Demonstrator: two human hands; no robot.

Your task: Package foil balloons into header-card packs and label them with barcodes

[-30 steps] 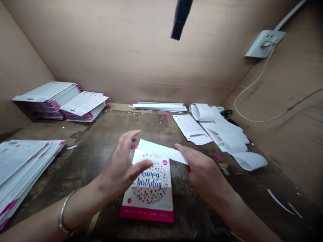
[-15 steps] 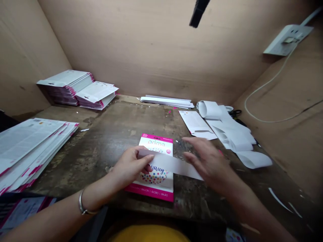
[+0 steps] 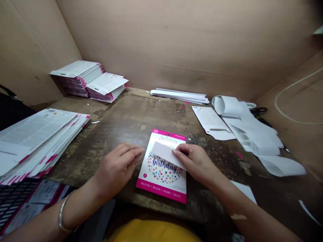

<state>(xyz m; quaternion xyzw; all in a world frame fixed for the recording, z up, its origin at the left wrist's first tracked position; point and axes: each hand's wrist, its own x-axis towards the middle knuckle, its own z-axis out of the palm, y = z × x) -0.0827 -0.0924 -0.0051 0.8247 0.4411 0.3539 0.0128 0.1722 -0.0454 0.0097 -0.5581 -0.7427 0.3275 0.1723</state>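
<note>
A pink and white "happy birthday" balloon packet (image 3: 163,171) lies flat near the front edge of the worn wooden table (image 3: 126,117). My right hand (image 3: 195,161) rests on its right side, fingers pinched on a white paper strip (image 3: 165,153) that lies across the packet's upper part. Just left of the packet, my left hand (image 3: 117,166) lies flat on the table with its fingers stretched out, fingertips near the packet's left edge. It holds nothing.
Fanned flat packets (image 3: 37,137) fill the left side, with two more stacks (image 3: 87,80) at the back left. White folded strips (image 3: 179,95) lie at the back. Curled white backing paper (image 3: 249,127), a loose white packet (image 3: 212,121) and scissors (image 3: 259,110) are at the right. Cardboard walls surround the table.
My left hand has let go of the white strip and moved to the table left of the packet. My right hand now pinches the strip on the packet. The view has tilted down.
</note>
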